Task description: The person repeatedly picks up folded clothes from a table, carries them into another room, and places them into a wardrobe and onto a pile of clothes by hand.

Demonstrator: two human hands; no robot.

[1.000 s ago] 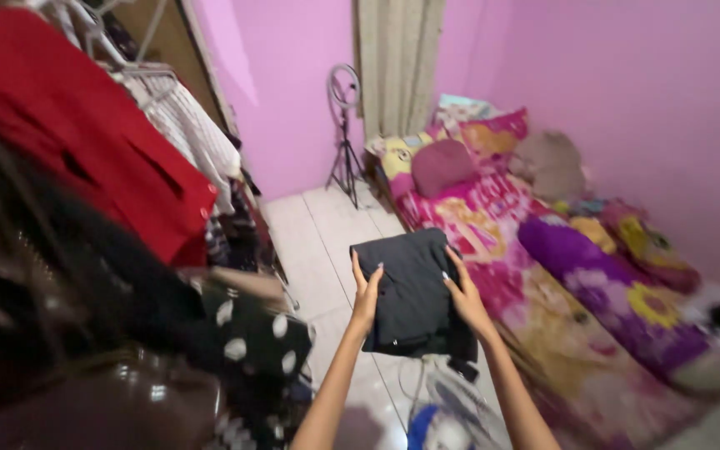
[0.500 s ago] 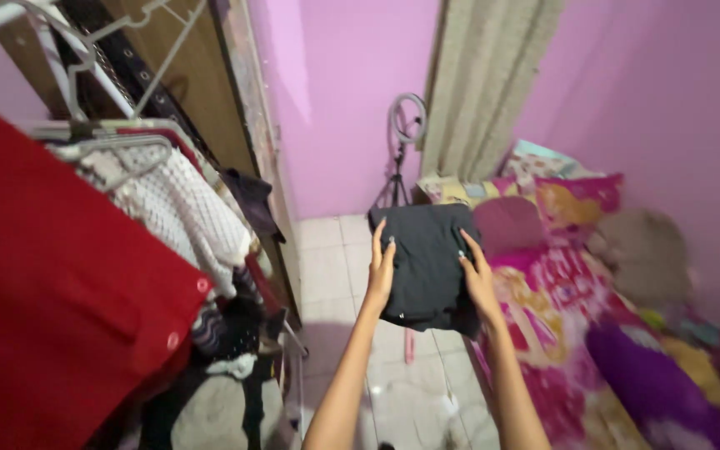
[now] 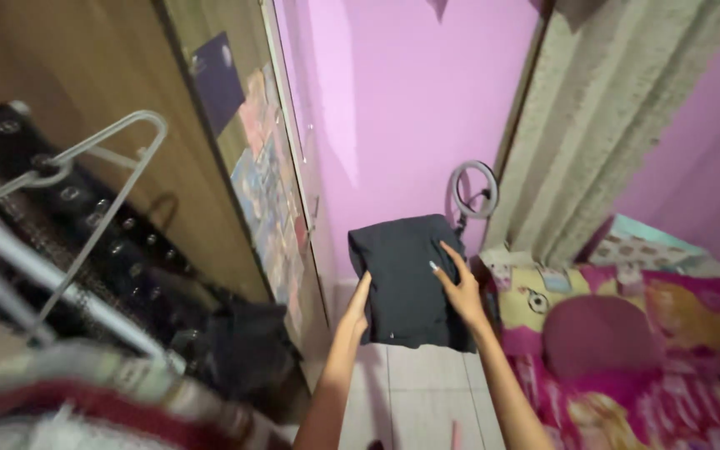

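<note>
A folded dark grey garment (image 3: 406,275) is held up in front of me between both hands. My left hand (image 3: 357,310) grips its lower left edge from below. My right hand (image 3: 460,287) lies flat on its right side, fingers spread over the cloth. The garment hangs above the white tiled floor, between a wooden wardrobe (image 3: 127,158) on the left and a bed (image 3: 627,367) on the right.
A clothes rail with a white hanger (image 3: 85,217) and dark clothes fills the lower left. A ring light on a stand (image 3: 472,187) stands by the pink wall next to a beige curtain (image 3: 610,125). Pillows and a round maroon cushion (image 3: 597,333) lie on the bed.
My view has swung up and left, from the bed toward the wardrobe. Both hands keep hold of the folded garment, which has been lifted higher.
</note>
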